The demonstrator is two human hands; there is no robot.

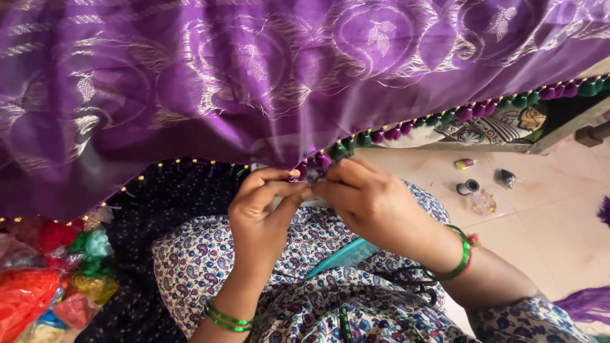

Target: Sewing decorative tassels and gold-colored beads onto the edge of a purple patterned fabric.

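A purple silk cloth with pale woven motifs hangs across the upper view. Along its lower edge runs a row of purple and green tassels with small gold beads. My left hand and my right hand meet at the cloth's edge just below the middle. Both pinch a small purple tassel there, fingertips touching it from either side. Green bangles circle both wrists. My lap in a blue-and-white paisley print lies beneath the hands.
Bags of red, green and gold thread bundles lie at the lower left. On the tiled floor at the right lie a small thread spool, a dark ring and a clear packet. A teal comb rests on my lap.
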